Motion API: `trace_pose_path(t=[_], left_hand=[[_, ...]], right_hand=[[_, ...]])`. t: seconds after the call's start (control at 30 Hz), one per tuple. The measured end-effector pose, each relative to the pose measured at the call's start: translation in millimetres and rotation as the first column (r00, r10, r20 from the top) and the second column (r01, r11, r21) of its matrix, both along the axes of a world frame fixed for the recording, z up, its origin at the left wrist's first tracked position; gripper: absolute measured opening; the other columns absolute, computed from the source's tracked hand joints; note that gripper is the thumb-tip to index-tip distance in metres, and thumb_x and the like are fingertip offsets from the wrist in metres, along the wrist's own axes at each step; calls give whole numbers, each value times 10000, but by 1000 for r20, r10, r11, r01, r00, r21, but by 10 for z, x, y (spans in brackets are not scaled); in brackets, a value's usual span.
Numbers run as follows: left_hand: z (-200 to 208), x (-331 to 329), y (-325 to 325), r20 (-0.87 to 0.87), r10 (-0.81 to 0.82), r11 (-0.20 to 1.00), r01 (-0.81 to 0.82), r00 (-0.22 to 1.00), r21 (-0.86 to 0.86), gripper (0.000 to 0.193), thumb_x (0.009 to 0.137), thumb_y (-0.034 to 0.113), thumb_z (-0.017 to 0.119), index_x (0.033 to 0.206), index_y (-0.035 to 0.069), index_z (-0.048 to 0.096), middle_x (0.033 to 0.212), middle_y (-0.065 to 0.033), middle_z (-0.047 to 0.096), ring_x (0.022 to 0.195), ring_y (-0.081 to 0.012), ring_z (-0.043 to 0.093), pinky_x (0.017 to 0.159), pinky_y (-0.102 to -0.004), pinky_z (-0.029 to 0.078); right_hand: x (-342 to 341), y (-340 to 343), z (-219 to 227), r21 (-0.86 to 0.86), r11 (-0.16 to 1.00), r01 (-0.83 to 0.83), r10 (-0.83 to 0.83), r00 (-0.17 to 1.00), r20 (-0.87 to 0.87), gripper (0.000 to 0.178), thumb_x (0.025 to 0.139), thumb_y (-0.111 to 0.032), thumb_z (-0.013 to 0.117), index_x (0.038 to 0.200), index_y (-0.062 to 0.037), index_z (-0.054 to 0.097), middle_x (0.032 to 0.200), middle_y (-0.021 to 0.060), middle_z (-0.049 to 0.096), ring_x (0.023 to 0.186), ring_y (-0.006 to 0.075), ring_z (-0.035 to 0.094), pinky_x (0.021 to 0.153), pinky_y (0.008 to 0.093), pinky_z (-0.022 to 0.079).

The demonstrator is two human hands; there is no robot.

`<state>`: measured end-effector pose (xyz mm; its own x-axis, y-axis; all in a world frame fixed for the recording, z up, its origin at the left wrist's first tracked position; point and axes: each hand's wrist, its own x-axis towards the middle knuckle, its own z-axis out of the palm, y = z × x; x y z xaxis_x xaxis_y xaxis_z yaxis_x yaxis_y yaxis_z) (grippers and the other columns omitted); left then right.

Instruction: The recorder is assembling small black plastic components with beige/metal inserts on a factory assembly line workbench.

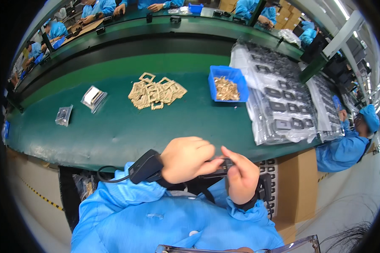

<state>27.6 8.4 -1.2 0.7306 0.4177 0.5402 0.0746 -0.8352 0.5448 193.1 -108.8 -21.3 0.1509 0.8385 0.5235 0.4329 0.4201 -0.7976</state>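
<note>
Green worktop (198, 122) spread across the view. At its right, rows of dark frame-shaped pieces (278, 106) are laid out on clear plastic sheeting (247, 80). An open cardboard box (306, 185) is seen below the worktop's near edge, right of the person. A loose pile of tan frames (156, 93) is heaped mid-worktop, some overlapping, well apart from both hands. Between pile and sheeting, a blue bin (228, 72) is partly filled with small gold-coloured pieces (226, 89).

Left hand (188, 159): fingers curled, thumb and forefinger brought to the near piece; whether anything is pinched there cannot be told, owing to blur. Right hand (244, 175): closed around the same piece, thumb raised along it.

Toward the left, two clear bags are noted, the larger bag (94, 98) with pale contents, the smaller bag (64, 115) with dark.

Smallest: the dark piece (227, 163), held between the hands in front of the chest, at the worktop's near edge, mostly hidden by fingers. Step in hand judged to be close two-handed work on this piece; fitting or checking cannot be distinguished. For the next move, a steady right-hand hold and fine left fingertip placement are judged to be needed.
</note>
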Motion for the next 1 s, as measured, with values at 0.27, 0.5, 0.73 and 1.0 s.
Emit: trace_pose_path(t=[0.27,0.5,0.73,1.0], left_hand=[[-165,-175,150,0,-116,928,108,993,-356,214,941,234,626,843,45,649,763,-140,633,715,-332,626,638,-392,493],[-605,-369,498,-79,346,904,-354,935,-238,211,967,156,563,1045,-3,676,922,-134,691,759,-225,671,687,-329,527],[-647,-297,489,-70,264,907,-272,962,-321,171,928,164,632,947,10,702,819,-133,679,708,-248,667,648,-343,519],[-658,-352,492,-20,271,915,-264,962,-305,130,899,167,649,894,48,701,780,-118,676,672,-269,672,598,-364,519]], right_hand=[[450,265,422,98,925,-366,172,637,751,193,745,-31,681,938,-38,696,990,121,689,803,254,686,630,324,570],[2061,1575,695,368,894,257,-448,557,699,101,750,-12,683,820,-64,734,868,101,698,852,315,644,766,393,519],[2736,1842,369,-36,869,494,-225,459,860,200,787,-21,650,909,-108,783,875,116,713,899,323,647,836,402,512],[2610,1494,514,22,976,217,-119,444,888,163,742,22,652,814,-92,743,826,97,683,897,319,612,816,412,502]])
